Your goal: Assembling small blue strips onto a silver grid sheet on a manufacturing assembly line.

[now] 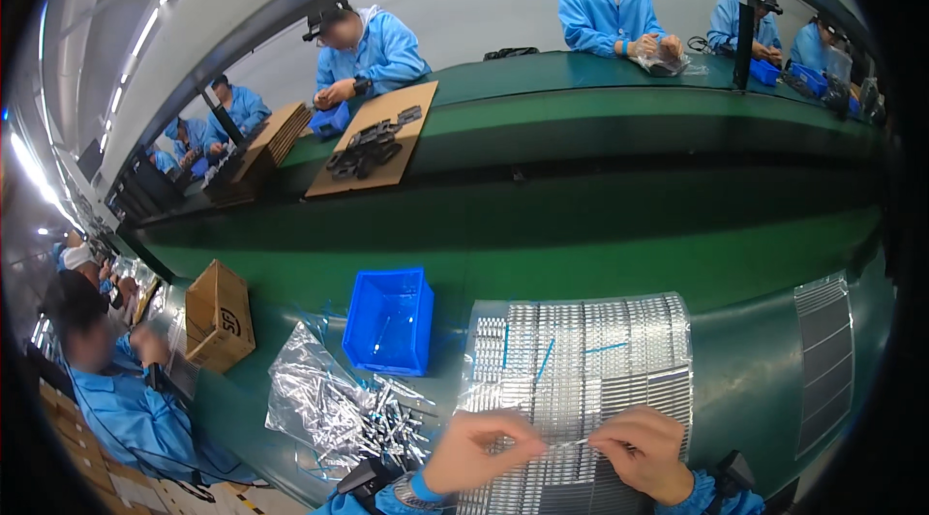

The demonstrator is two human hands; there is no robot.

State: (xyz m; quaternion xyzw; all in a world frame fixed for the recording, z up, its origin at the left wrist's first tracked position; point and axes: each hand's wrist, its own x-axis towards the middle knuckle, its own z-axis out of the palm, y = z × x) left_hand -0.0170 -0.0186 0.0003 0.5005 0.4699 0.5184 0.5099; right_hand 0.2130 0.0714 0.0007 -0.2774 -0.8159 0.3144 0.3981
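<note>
My left hand (pixel 481 450) and my right hand (pixel 642 449) are held close together over a clear plastic tray (pixel 619 341) of small silvery parts in rows. Between their fingertips they pinch a thin, pale strip-like piece (pixel 566 443), too small to make out. Thin blue sticks lie across the tray. To the left, a clear plastic bag (pixel 329 399) spills several small metal pins on the green bench. A blue plastic bin (pixel 390 319) stands just beyond the bag.
A brown cardboard box (pixel 220 317) sits at the left, beside a seated co-worker in blue (pixel 116 399). Another tray (pixel 825 360) lies at the right. Across the green conveyor (pixel 581 205), several people in blue coats work; a cardboard sheet (pixel 373 137) carries dark parts.
</note>
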